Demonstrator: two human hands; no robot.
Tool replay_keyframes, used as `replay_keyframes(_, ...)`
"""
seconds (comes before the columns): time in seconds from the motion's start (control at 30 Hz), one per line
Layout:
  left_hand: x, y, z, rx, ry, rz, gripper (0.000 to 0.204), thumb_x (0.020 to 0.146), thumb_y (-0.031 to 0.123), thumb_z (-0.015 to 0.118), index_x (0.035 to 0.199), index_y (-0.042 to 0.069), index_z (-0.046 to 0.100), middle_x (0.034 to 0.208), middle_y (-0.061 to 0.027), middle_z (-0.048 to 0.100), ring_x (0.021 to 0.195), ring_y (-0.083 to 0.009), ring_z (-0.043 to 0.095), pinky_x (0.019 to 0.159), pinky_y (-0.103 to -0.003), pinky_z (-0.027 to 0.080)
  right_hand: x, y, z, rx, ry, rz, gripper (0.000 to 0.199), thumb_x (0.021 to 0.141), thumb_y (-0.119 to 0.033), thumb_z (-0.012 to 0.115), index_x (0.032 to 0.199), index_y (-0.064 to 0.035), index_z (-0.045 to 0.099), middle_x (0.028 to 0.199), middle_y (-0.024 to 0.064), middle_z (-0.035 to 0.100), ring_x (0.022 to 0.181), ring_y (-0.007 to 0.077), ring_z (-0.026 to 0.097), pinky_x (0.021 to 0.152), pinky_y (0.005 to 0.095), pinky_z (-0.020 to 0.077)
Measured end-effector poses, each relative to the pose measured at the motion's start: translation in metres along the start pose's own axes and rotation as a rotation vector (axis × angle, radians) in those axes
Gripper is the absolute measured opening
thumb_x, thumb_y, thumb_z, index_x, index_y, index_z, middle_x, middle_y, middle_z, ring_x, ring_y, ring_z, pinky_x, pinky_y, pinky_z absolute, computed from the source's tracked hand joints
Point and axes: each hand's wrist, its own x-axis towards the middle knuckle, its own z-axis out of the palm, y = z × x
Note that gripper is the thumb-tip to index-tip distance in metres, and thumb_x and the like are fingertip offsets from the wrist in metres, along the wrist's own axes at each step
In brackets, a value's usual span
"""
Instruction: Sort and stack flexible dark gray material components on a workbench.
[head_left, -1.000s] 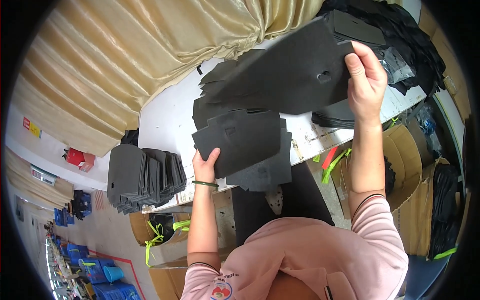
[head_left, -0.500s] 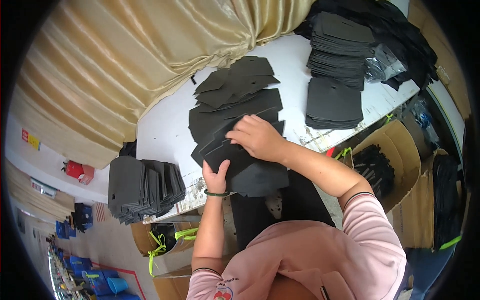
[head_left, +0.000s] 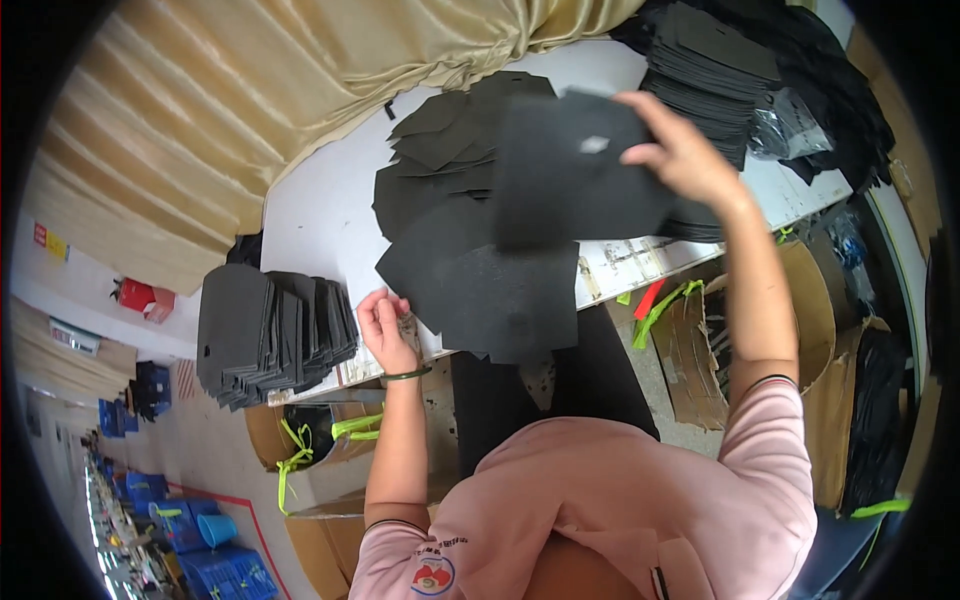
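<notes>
My right hand (head_left: 690,155) grips a black foam-like panel (head_left: 560,185) by its upper right edge. Raised over the table, this panel is blurred and has a small slot through which white shows. Beneath and left of it lies a spread pile of similar black panels (head_left: 500,295). At the pile's lower left, by the table's front edge, my left hand (head_left: 385,335) has its fingers curled in and no panel in them. A neat stack of black panels (head_left: 708,50) stands at the far right, and the lifted panel partly hides the lower stack before it.
Leaning black panels (head_left: 275,335) stand at the white table's (head_left: 320,200) left corner. A gold curtain (head_left: 250,80) hangs along the back. Clear plastic bags (head_left: 785,125) and black material lie far right. Cardboard boxes (head_left: 690,370) stand below the right edge, another box (head_left: 265,440) below the left.
My right hand has swung right and away from the pile with a panel. My left hand has let go of the panels and drawn slightly left. The view has shifted a little.
</notes>
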Motion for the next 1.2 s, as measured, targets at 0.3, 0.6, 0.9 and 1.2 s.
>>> replay_keyframes(0.3, -0.099, -0.021, -0.047, -0.038, -0.145, -0.994, 0.037, 0.093, 0.038, 0.054, 0.107, 0.004, 0.049, 0.097, -0.0148, 0.062, 0.083, -0.0248, 0.064, 0.074, -0.036, 0.054, 0.004, 0.109, -0.029, -0.762, 0.042, 0.159, 0.075, 0.071, -0.018, 0.074, 0.137, -0.0132, 0.039, 0.122, 0.0178, 0.053, 0.116, 0.0367, 0.048, 0.099, 0.0408, 0.0401)
replay_keyframes(0.6, -0.112, -0.026, -0.009, -0.182, -0.259, -1.097, 0.035, 0.094, 0.036, 0.053, 0.109, 0.005, 0.047, 0.108, -0.0193, 0.059, 0.096, -0.0294, 0.062, 0.083, -0.042, 0.052, -0.027, 0.017, 0.207, -0.224, -0.268, -0.39, 0.073, 0.071, -0.018, 0.074, 0.134, -0.0084, 0.041, 0.13, 0.0134, 0.049, 0.122, 0.0317, 0.044, 0.101, 0.043, 0.0343)
replay_keyframes(0.9, -0.103, -0.022, -0.027, -0.191, -0.209, -1.071, 0.041, 0.094, 0.043, 0.049, 0.105, 0.004, 0.051, 0.098, -0.0158, 0.061, 0.085, -0.0259, 0.063, 0.075, -0.04, 0.054, 0.021, -0.013, 0.19, -0.425, -0.624, -0.147, 0.04, 0.07, -0.014, 0.074, 0.109, -0.0127, 0.062, 0.106, 0.0102, 0.06, 0.098, 0.0313, 0.059, 0.08, 0.0407, 0.0474)
replay_keyframes(1.2, -0.028, -0.01, -0.071, -0.026, 0.055, -0.716, 0.025, 0.093, 0.026, 0.056, 0.104, 0.005, 0.052, 0.086, -0.007, 0.059, 0.065, -0.0161, 0.062, 0.059, -0.028, 0.055, 0.057, -0.045, -0.025, 0.222, -0.35, -0.315, 0.041, 0.095, -0.037, 0.048, 0.088, 0.0003, 0.063, 0.085, 0.0011, 0.06, 0.075, 0.009, 0.057, 0.074, 0.0237, 0.0445)
